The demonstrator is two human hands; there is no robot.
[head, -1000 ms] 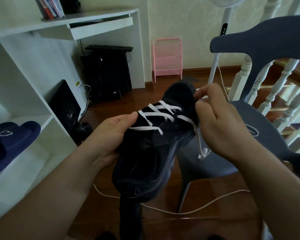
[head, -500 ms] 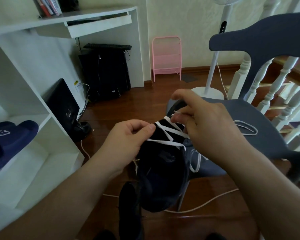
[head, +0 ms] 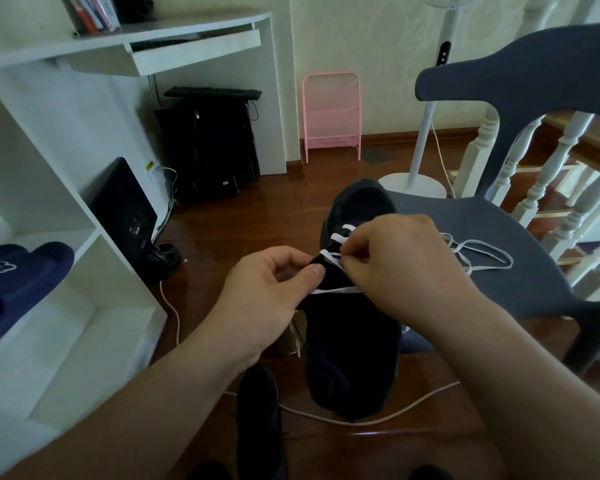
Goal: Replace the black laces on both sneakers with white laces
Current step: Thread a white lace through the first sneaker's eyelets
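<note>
A black sneaker [head: 352, 348] is held in front of me, toe toward me and opening away. White lace [head: 336, 239] crosses its upper eyelets. My left hand [head: 267, 296] grips the sneaker's left side, thumb on the eyelet edge. My right hand [head: 406, 265] pinches the white lace over the right eyelets and hides most of the lacing. The lace's loose end [head: 478, 254] trails onto the grey chair seat [head: 465, 230]. A second black sneaker [head: 258, 407] lies on the floor below, partly hidden by my left arm.
A white shelf unit [head: 84, 271] stands at my left with a navy slipper [head: 21, 271] on it. A white cable [head: 378, 417] runs across the wooden floor. Behind are a black computer tower [head: 208, 147], a pink rack [head: 331, 116], a fan stand [head: 413, 185] and stair balusters [head: 551, 188].
The sneaker has tipped from lying on its side to toe pointing at me and dropped lower. My right hand moved from the heel side onto the lacing, and the left thumb slid up.
</note>
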